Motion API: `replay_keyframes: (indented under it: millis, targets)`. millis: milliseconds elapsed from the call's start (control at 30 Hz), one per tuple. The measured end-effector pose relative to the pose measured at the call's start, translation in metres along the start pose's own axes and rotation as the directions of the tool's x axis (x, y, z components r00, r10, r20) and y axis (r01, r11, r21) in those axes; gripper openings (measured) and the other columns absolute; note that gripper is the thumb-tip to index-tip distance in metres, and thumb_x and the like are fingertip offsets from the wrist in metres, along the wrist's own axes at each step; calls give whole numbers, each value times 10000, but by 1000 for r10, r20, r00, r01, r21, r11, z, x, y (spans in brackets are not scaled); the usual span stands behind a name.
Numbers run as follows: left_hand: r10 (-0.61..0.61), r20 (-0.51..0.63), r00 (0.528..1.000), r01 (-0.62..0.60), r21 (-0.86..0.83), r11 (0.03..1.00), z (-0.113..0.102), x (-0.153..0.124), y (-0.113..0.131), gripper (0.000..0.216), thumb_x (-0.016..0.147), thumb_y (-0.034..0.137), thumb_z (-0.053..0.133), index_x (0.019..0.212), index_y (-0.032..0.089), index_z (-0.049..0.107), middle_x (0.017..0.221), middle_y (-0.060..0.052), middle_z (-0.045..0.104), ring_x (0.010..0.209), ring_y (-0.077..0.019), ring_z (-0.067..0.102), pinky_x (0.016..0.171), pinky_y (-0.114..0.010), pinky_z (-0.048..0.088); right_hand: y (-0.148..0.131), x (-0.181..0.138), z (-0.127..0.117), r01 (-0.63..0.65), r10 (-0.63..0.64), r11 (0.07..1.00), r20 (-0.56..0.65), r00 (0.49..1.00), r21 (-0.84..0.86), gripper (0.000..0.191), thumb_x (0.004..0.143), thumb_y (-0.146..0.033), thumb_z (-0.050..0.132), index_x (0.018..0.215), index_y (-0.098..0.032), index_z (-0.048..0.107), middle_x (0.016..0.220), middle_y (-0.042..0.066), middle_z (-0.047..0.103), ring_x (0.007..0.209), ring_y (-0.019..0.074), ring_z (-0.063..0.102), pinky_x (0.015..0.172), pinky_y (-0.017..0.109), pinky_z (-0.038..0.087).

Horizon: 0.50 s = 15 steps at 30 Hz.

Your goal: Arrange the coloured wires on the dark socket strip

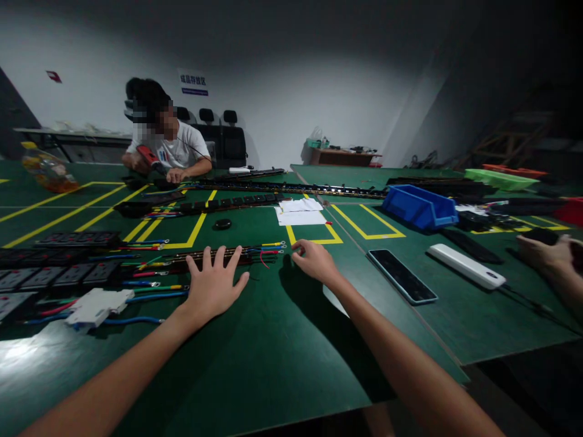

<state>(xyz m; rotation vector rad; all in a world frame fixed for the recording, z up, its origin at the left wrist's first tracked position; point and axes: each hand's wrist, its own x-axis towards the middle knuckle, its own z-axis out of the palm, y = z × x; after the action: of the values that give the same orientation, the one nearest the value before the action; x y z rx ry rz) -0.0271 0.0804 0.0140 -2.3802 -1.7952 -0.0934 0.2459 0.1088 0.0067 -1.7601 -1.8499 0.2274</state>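
Observation:
My left hand (212,288) has its fingers spread over a bundle of long thin copper-coloured strips (182,260) on the green table. Coloured wires with ring terminals (276,247) stick out of the bundle's right end. Just right of these terminals is my right hand (314,260), its fingers curled in towards the thumb; I see nothing in them. Black socket strips (77,276) with red, blue and green-yellow wires lie to the left. A white plastic part (98,306) rests on some of those wires.
Across the table a person (170,142) holds a red power tool (149,156). Another person's hand (549,252) is at the right edge. Nearby lie a phone (401,276), a white bar-shaped device (467,266), a blue bin (419,206), papers (300,212) and a small black object (222,224).

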Motion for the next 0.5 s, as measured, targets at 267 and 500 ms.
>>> replay_keyframes:
  millis: [267,500]
  targets:
    - [0,-10,1000,0,-15,1000,0,2,-3,769,971,653,298,1638,269,271,1642,-202,360,1492,-523,277,1095,-840,185,88,-49,-91,-340,293,794,-174,940,-504,425,917,-455,559,1201,-175,708,1116,195,724,1061,351,663,826,434,511]
    - [5,-29,1000,-6,-13,1000,0,3,-4,759,970,637,296,1634,268,283,1635,-203,372,1477,-528,303,1085,-843,193,148,-86,-111,-513,499,722,-165,851,-464,864,885,-673,537,1532,-111,431,1403,251,581,1278,413,554,972,523,484]
